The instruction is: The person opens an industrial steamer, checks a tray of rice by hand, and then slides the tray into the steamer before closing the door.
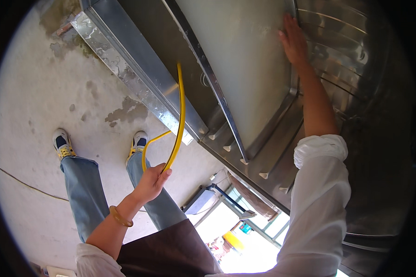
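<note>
My left hand point(153, 182) grips a yellow hose point(182, 114) with a dark stripe, below the front of a stainless steel cabinet. One stretch of the hose curves up past the cabinet's sill to a tip inside; another loops behind my hand. My right hand point(295, 43) lies flat near the far right edge of a large metal tray point(242, 69), thumb apart from the fingers. The tray stands tilted inside the cabinet, and drops of water cling to its dark near rim point(208, 65). Ribbed metal rails point(280, 152) line the cabinet wall beside it.
The wet metal sill point(124, 76) runs along the cabinet front. Damp patches point(126, 111) mark the concrete floor point(31, 155). A thin cable point(27, 183) crosses it at the left. What looks like a platform scale point(201, 201) stands near a bright doorway.
</note>
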Motion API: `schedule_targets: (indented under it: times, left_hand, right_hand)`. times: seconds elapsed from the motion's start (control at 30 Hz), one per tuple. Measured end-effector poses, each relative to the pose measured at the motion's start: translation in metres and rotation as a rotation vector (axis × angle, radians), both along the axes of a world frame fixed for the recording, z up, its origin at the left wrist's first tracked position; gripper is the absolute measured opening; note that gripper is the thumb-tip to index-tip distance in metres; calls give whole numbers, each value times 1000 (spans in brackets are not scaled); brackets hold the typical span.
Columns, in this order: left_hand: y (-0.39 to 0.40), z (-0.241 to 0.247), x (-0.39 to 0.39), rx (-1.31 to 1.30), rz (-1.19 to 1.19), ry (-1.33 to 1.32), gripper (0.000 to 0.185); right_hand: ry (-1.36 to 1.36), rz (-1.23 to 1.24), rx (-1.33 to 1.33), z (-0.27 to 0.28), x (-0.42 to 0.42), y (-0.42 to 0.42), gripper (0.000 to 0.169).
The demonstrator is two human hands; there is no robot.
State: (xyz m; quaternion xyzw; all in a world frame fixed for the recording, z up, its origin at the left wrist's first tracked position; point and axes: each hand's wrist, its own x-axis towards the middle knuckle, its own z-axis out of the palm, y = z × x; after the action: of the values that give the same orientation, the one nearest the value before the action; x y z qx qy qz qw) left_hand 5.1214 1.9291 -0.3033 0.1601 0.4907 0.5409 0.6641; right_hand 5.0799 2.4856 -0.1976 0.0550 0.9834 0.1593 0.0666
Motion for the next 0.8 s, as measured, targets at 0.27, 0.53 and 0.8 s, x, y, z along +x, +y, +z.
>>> schedule_targets:
  times: [0.27, 0.53, 0.8]
  left_hand:
    - [-2, 0, 4, -8, 12, -4, 43]
    - [-9, 1, 6, -15, -10, -10, 43]
    - [-11, 3, 12, 1, -39, -7, 41]
  right_hand:
    - [-20, -274, -88, 1, 85, -21, 53]
    - [124, -649, -350, -14, 158, -46, 56]
    - [230, -960, -384, -53, 257, -14, 62]
